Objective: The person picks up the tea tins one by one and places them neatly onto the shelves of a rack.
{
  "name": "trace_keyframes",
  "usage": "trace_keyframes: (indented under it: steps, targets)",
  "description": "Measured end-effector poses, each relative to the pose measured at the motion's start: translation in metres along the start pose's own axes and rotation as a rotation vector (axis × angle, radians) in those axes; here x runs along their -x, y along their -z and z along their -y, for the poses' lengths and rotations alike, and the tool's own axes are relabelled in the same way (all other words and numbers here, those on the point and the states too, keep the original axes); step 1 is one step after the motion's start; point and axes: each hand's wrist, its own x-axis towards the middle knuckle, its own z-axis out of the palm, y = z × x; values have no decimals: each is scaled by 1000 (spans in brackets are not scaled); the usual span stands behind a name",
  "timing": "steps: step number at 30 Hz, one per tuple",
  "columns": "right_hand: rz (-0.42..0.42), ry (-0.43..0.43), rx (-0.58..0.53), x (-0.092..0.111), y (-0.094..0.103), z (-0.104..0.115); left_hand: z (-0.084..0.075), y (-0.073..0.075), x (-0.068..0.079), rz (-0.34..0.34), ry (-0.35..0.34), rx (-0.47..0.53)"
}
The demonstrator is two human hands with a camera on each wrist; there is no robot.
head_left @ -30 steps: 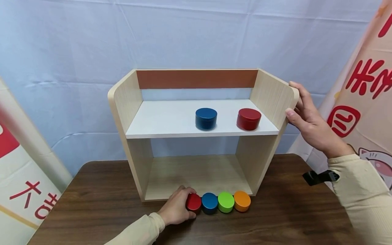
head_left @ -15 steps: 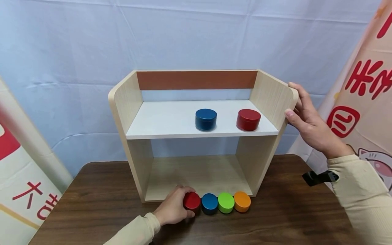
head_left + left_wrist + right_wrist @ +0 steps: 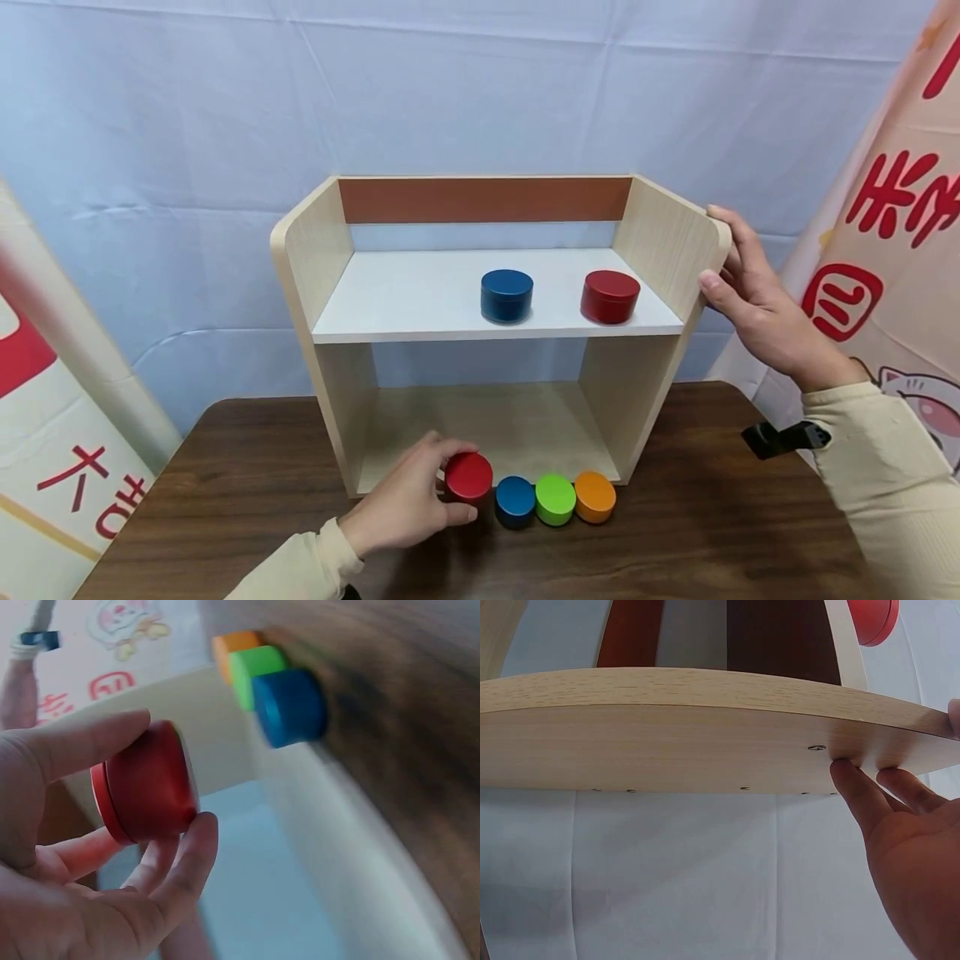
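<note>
A red round tin (image 3: 468, 477) is held between the thumb and fingers of my left hand (image 3: 405, 500), raised off the table at the shelf's front left. In the left wrist view the tin (image 3: 150, 784) is tilted, its lid seam showing. Just right of it stand a blue tin (image 3: 515, 500), a green tin (image 3: 556, 498) and an orange tin (image 3: 595, 497) in a row. My right hand (image 3: 768, 312) grips the right side panel (image 3: 678, 242) of the wooden shelf, thumb at its front edge. The fingertips (image 3: 846, 771) press its outer face in the right wrist view.
On the white upper board (image 3: 405, 292) sit another blue tin (image 3: 507, 297) and another red tin (image 3: 611, 297). The shelf stands on a dark wooden table (image 3: 247, 467). Behind it hangs a pale cloth (image 3: 480, 83); printed banners (image 3: 885, 250) flank both sides.
My left hand has drawn the red tin leftward, away from the blue one, and lifted it off the table. My right hand has stayed on the panel.
</note>
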Motion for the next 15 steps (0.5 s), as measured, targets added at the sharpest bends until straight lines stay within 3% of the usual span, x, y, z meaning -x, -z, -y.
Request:
trace_keyframes:
  steps: [15]
  targets:
    - [-1, 1, -24, 1, 0, -1, -59, 63, 6, -14, -52, 4]
